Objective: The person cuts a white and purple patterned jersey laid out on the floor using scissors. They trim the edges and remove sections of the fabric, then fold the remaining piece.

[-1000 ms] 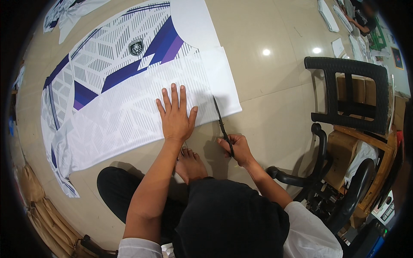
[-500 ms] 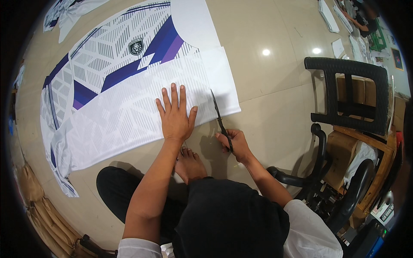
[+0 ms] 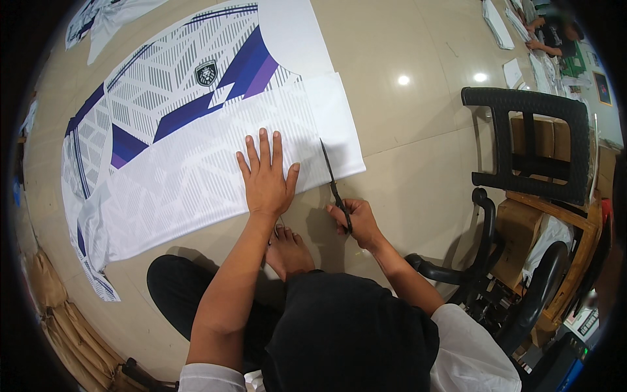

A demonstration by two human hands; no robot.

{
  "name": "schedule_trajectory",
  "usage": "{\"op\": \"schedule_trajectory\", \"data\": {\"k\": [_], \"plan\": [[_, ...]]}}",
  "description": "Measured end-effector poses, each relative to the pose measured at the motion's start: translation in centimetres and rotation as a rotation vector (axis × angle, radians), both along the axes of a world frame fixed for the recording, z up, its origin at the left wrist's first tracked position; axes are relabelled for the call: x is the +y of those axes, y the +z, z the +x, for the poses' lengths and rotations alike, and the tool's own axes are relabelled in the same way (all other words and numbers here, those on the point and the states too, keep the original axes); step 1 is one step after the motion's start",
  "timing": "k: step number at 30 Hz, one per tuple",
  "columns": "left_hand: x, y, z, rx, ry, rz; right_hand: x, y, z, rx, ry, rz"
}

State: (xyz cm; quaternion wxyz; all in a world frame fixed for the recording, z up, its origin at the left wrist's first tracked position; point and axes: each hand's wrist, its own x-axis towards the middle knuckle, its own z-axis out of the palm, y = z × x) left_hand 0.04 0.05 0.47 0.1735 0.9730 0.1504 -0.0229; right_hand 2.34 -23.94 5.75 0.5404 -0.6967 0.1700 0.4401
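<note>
The left hand [image 3: 266, 178] lies flat, fingers spread and released, on the white patterned fabric panel [image 3: 196, 176], close to its near edge on the tiled floor [image 3: 418, 163]. The right hand [image 3: 356, 221] is clenched around the handles of black scissors [image 3: 332, 178], whose blades reach into the panel (near its right end). Bare floor stretches right of the fabric up to a black plastic chair [image 3: 529, 144].

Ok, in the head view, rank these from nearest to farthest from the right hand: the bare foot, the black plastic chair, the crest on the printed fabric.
Measured from the right hand, which grips the scissors:
1. Bare foot, just to its left, near the person's body.
2. Crest, up and to the left on the printed fabric.
3. Black plastic chair, off to the right.
</note>
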Motion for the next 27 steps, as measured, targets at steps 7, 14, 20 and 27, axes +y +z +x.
{"op": "schedule_trajectory", "data": {"k": [7,14,20,27], "plan": [[0.1,-0.1,-0.2,-0.010,0.003,-0.002,0.1,0.4,0.3,-0.023,0.019,0.014],[0.0,0.0,-0.1,0.003,0.002,-0.006,1.1,0.2,1.9,-0.036,0.030,0.015],[0.0,-0.2,-0.1,0.004,0.003,0.010,1.3,-0.5,2.0,-0.028,0.017,0.014],[0.0,-0.1,-0.1,-0.015,-0.001,-0.009,1.1,-0.6,1.7,-0.014,0.011,-0.004]]}}
